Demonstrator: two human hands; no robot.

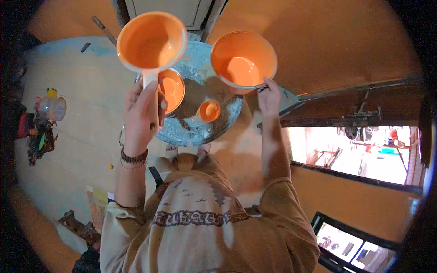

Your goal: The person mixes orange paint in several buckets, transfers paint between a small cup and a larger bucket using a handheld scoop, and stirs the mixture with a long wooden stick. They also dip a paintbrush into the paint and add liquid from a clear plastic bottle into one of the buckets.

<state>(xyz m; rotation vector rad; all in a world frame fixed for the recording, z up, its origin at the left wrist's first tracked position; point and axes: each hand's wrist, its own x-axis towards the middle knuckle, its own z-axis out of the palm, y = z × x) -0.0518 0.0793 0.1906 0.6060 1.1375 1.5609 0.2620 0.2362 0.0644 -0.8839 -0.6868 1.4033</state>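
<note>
My left hand [140, 111] is closed round the pale handle of a dipper [150, 43], held up at the upper left. The dipper's bowl is orange inside. On the right, my right hand [269, 98] grips the rim of an orange tub [243, 57], with a glossy orange liquid like paint at its bottom. Behind and below the dipper, partly hidden by my left hand, stands a can of orange paint [174, 93]. A small orange cup [209, 111] sits farther right. Can and cup rest on a round, blue paint-stained table [191, 134].
A wooden door [170, 11] is beyond the table. Orange walls [337, 41] and a bright window opening [359, 152] lie to the right. On the floor at left are a clear plastic container [53, 108] and assorted clutter. My feet show just below the table.
</note>
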